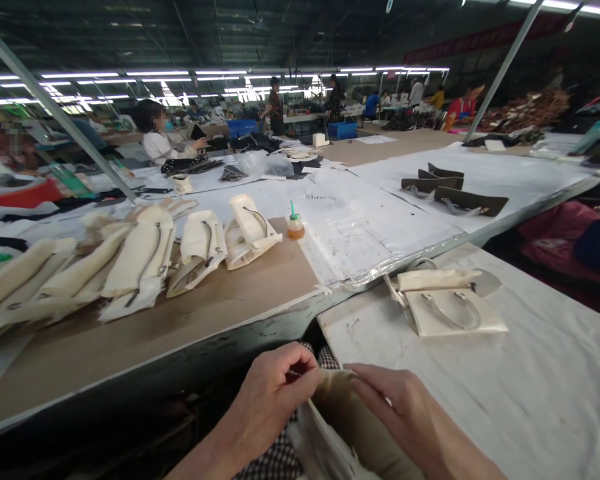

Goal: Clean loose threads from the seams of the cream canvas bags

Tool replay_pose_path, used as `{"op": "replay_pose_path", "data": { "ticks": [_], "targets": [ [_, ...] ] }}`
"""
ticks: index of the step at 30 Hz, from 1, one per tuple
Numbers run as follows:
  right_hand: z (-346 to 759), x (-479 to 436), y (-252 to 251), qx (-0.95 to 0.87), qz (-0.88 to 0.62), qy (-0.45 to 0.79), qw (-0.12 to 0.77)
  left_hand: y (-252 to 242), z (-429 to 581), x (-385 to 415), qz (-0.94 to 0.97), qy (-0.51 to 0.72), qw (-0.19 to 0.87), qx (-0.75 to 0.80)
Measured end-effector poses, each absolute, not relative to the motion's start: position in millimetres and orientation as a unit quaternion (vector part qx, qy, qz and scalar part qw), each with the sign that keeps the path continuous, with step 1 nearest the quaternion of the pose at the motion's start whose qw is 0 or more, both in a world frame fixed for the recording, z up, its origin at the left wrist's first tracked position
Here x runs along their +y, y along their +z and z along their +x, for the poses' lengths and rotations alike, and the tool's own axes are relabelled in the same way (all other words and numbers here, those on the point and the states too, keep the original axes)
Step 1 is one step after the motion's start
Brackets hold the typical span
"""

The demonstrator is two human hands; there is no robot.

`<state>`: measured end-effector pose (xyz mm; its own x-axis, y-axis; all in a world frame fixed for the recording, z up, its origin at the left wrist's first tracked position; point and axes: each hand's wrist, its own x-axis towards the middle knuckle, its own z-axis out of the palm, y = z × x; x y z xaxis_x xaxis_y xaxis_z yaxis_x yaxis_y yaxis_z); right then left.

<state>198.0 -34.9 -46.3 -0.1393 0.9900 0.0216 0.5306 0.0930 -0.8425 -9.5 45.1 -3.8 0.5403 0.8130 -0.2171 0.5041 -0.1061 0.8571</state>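
Observation:
Low in the head view, both hands pinch the top edge of an open, unfinished bag piece (pixel 375 420) with a khaki lining and a pale outer side. My left hand (pixel 275 383) is closed on the far left part of that edge, thumb against the curled forefinger. On the right part of the edge, my right hand (pixel 397 400) presses its thumb and fingers together over the fabric. A cream handbag (pixel 445 317) with looped handles lies on the white-covered table (pixel 540 387), beyond my right hand. The lower part of the bag piece runs out of view.
Several cream bag pieces (pixel 143 253) with zippers lie on the brown board (pixel 260 287) to the left. A small glue bottle (pixel 295 228) with a green nozzle stands beside them. Dark olive pieces (pixel 470 200) rest at the back right. Co-workers, including one person (pixel 163 143), are farther off.

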Motion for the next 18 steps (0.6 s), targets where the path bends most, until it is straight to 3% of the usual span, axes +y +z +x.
{"op": "replay_pose_path", "data": {
  "ticks": [8, 18],
  "targets": [
    [196.8, -28.6, -52.5, -0.675, -0.577, 0.338, 0.313, 2.3, -2.6, 50.6, 0.766, 0.129, 0.443, 0.447],
    [189.4, -30.9, -50.0, -0.692, -0.598, 0.277, 0.295, -8.1, 17.8, 49.0, 0.873, 0.084, 0.266, 0.401]
  ]
}}
